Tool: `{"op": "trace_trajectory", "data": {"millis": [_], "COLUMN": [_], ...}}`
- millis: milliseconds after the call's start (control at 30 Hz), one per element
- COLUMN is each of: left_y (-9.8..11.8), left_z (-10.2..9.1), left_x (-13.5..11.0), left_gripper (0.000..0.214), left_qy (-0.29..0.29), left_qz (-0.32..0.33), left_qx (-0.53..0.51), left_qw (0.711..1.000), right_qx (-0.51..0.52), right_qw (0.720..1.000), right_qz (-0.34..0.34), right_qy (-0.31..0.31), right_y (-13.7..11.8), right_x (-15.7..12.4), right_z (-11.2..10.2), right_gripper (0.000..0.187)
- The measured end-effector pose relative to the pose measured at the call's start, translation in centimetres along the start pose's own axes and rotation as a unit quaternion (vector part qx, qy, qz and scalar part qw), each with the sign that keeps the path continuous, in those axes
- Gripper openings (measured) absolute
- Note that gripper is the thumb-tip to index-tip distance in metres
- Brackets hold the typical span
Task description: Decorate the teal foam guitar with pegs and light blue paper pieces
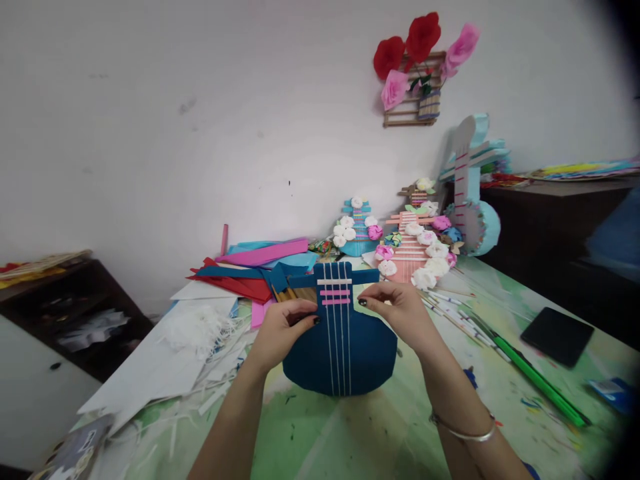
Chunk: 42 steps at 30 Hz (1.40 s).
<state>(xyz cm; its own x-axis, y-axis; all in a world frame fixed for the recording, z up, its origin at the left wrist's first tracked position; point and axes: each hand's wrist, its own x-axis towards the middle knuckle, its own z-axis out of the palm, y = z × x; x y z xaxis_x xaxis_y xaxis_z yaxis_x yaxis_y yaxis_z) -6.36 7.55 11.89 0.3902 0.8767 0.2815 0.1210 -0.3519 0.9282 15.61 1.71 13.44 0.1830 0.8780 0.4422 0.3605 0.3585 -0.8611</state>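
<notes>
- The left hand [285, 327] pinches the left edge of a dark blue paper guitar [340, 340], fingers closed on it.
- The right hand [400, 310] grips its right edge the same way.
- The guitar stands upright on the paint-stained surface [350, 433], white strings and pink strips facing the camera.
- Behind lie coloured paper sheets [260, 257] and flowered craft models [415, 247].
- A green stick [540, 380] and a black pad [557, 335] lie to the right.

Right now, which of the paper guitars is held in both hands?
The dark blue guitar with white strings, between the left hand and right hand. The flowered guitars behind it stand untouched.
</notes>
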Motion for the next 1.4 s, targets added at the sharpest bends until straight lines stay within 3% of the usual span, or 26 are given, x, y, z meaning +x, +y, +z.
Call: {"op": "trace_trajectory", "data": {"millis": [67,200,300,533,767,1133,1300,1400], "left_y": [-0.2,-0.6,-1.0,-1.4,-1.7,-2.2,-2.4,-2.4], "left_z": [0.0,0.0,-0.1,-0.2,-0.4,-0.5,-0.5,-0.6], "left_x": [0.2,0.5,0.6,0.9,1.1,1.4,1.5,1.6], "left_gripper": [0.02,0.018,0.018,0.02,0.02,0.021,0.022,0.023], "left_qy": [0.007,0.02,0.024,0.023,0.037,0.047,0.053,0.088], "left_qz": [0.0,0.006,0.009,0.004,0.004,0.002,-0.004,-0.013], "left_qx": [-0.005,-0.008,-0.005,-0.01,-0.007,-0.027,-0.036,-0.045], "left_qw": [1.0,1.0,1.0,1.0,0.999,0.999,0.998,0.995], "right_qx": [-0.066,-0.161,-0.186,-0.183,-0.169,-0.171,-0.194,-0.204], "right_qw": [0.997,0.973,0.961,0.959,0.963,0.955,0.947,0.945], "right_qz": [-0.049,-0.164,-0.201,-0.214,-0.21,-0.24,-0.255,-0.254], "right_qy": [-0.002,-0.028,-0.031,-0.019,0.022,-0.031,-0.033,-0.016], "right_y": [-0.3,-0.1,0.7,1.1,0.3,2.2,1.7,1.2], "right_x": [-0.2,-0.1,0.2,0.4,0.3,0.8,0.6,0.4], "right_z": [-0.1,0.4,1.1,1.7,1.0,2.5,2.6,2.4], "right_gripper": [0.003,0.013,0.013,0.014,0.014,0.013,0.012,0.013]}}
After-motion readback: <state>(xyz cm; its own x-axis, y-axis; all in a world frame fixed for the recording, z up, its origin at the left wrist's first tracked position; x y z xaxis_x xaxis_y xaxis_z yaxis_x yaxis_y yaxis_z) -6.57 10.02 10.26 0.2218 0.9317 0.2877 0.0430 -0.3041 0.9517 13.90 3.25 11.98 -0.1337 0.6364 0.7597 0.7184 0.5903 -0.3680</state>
